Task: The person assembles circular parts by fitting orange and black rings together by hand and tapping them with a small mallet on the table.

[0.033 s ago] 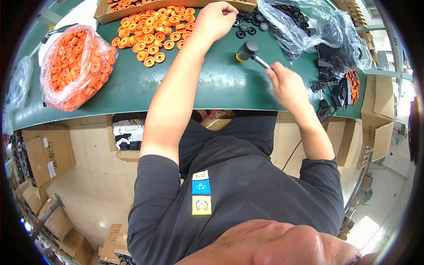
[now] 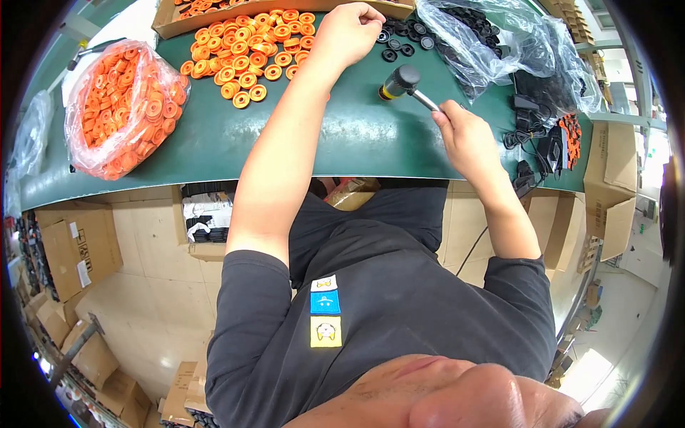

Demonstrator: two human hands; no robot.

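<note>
My right hand is wrapped round a mallet with a black head, a yellow face and a metal shaft. The mallet's head is low over the green table. At the far side, my left hand has its fingers curled in beside loose black round caps. Whatever its fingertips hold, if anything, is hidden. To the left of that hand lies a spread pile of orange ring-shaped wheels. My left forearm crosses over the table in front of the pile's right side.
A clear bag full of orange wheels stands at the left. An open cardboard box edges the far side. Clear plastic with black parts lies far right, near black adapters and cables. The green table's near edge bends across my lap.
</note>
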